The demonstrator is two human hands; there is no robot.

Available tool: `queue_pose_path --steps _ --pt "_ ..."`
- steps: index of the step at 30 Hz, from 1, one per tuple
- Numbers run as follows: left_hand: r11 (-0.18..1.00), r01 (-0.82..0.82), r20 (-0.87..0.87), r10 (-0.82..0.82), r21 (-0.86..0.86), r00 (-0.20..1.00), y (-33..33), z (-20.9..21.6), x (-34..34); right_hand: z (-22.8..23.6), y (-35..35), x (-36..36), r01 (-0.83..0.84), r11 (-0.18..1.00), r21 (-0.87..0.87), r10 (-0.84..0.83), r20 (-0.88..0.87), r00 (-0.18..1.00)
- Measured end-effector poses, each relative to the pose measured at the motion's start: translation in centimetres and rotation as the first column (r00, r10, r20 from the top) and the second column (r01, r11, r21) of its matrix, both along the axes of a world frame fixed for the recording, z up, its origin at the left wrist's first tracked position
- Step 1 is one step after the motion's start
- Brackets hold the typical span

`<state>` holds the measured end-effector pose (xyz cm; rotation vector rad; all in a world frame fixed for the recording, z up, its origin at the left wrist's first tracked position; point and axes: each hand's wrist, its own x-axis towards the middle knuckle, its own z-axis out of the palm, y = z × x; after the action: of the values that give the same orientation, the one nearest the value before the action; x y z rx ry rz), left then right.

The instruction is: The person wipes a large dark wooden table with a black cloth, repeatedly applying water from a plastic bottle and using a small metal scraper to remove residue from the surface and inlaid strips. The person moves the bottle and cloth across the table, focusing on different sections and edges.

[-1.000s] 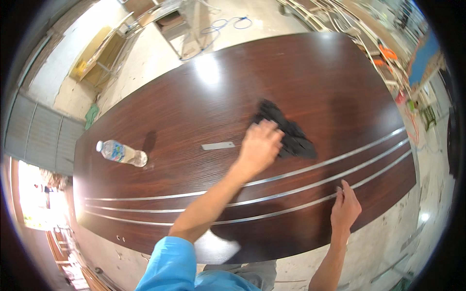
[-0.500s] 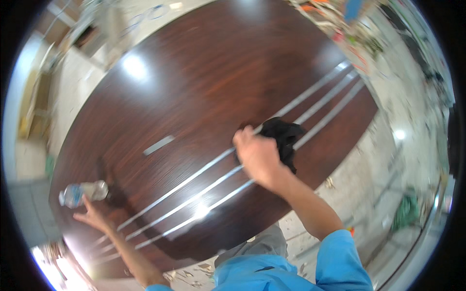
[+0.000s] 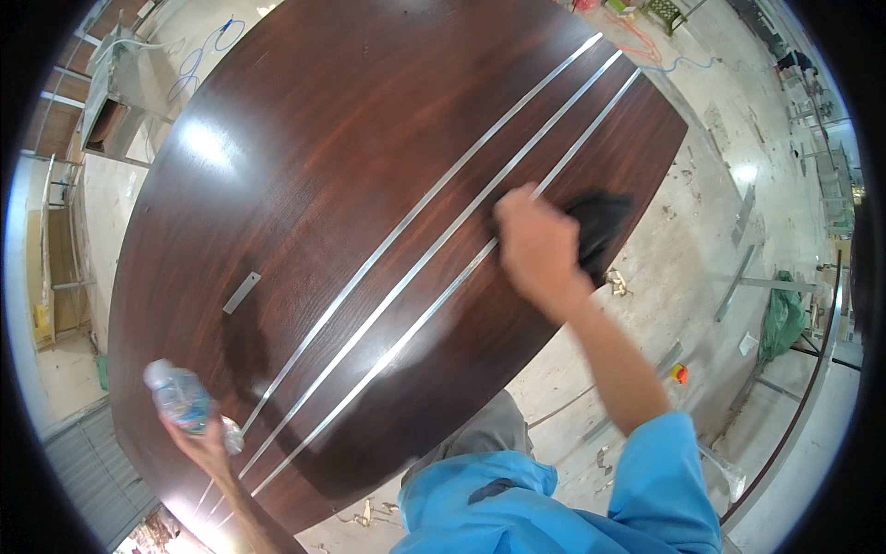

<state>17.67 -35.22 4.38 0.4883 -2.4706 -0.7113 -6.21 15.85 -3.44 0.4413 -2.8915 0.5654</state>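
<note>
My left hand [image 3: 205, 445] is closed around a clear plastic bottle [image 3: 182, 399] above the left end of the dark brown wooden tabletop [image 3: 305, 166]. The bottle is tilted; its white cap end points away from me. On the right, my right hand [image 3: 540, 247], blurred by motion, grips a black cloth [image 3: 603, 222] against the wood. That cloth spreads from the hand toward the table's near right edge, beside the nearest of three silvery strips [image 3: 420, 210] running across the top. A short metal plate [image 3: 242, 293] lies on the wood beyond the bottle.
Blue tubing [image 3: 194, 69] lies on the floor at the far left, near a metal-framed stand [image 3: 111, 102]. Right of the table are a green bag [image 3: 783, 319], a small orange item [image 3: 679, 374], metal bars [image 3: 734, 282] and floor scraps.
The view has turned and shifted. My right hand has moved with the cloth off the far strips, toward the near right edge. My left fingers, spread at the bottle before, now wrap around it.
</note>
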Motion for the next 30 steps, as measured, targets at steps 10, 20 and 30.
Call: queue_pose_path --steps 10,20,30 --pt "0.722 0.691 0.702 -0.476 -0.031 0.529 23.3 3.5 -10.7 1.1 -2.2 16.5 -0.273 0.950 -0.153 0.305 0.256 0.917" --pt "0.541 0.816 0.781 -0.411 -0.205 0.469 25.7 5.0 -14.6 -1.7 -1.1 13.2 0.037 0.973 -0.226 -0.019 0.079 0.997" --pt "0.625 0.770 0.755 -0.440 -0.131 0.485 23.8 4.9 -13.5 1.2 -3.3 2.2 -0.042 0.975 -0.219 0.001 -0.184 0.983"
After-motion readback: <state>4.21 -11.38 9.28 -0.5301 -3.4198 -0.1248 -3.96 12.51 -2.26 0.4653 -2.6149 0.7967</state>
